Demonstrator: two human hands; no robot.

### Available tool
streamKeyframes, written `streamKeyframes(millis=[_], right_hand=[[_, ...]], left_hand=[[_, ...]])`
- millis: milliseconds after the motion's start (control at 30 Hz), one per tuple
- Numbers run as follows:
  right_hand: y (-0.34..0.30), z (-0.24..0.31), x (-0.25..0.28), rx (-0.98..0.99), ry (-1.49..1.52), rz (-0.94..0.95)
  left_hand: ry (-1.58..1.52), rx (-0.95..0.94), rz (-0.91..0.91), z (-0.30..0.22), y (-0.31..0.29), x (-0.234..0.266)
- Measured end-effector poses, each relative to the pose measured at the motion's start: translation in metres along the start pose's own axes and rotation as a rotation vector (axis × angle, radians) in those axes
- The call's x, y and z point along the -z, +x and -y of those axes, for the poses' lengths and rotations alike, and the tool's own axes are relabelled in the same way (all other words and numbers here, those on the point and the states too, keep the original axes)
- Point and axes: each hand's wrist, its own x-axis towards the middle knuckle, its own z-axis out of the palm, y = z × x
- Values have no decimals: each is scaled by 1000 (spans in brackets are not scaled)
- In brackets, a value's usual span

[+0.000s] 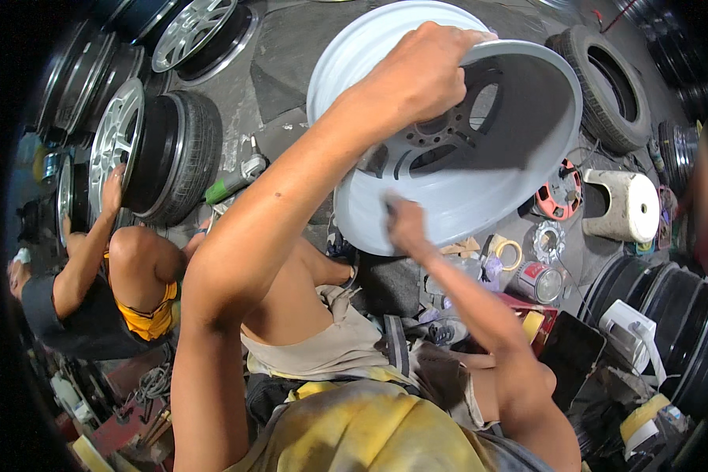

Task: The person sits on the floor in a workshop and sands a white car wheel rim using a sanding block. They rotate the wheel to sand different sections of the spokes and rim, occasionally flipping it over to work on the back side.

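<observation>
A light-grey wheel rim (448,203) stands tilted in front of me, its wide barrel facing my body and its slotted centre deep inside. With bent fingers, my left hand (429,75) grips the rim's upper edge; some fingertips are hidden behind it. Low on the inner barrel wall, my right hand (407,228) is closed and slightly smeared by motion. A small dark thing shows at its fingers, pressed against or very near the grey surface, too blurred to name.
At left, another person (86,291) sits with a hand on a silver wheel (118,145). A green-and-grey power tool (240,175) lies between us. To the right are a loose tyre (606,86), a white stool (623,206), a tin can (538,282), a tape roll (508,253) and dark rims (665,315).
</observation>
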Motion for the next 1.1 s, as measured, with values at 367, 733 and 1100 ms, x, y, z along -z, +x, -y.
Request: streamKeyframes(millis=[367,733,1100], right_hand=[[-7,-99,89,130,-663,295],[-81,-11,31,-120,27,-52],[-88,-56,118,52,-531,102]], left_hand=[[-127,-22,67,9,-1,-3],[-356,70,72,15,3,-2],[-541,140,110,1,-13,11]])
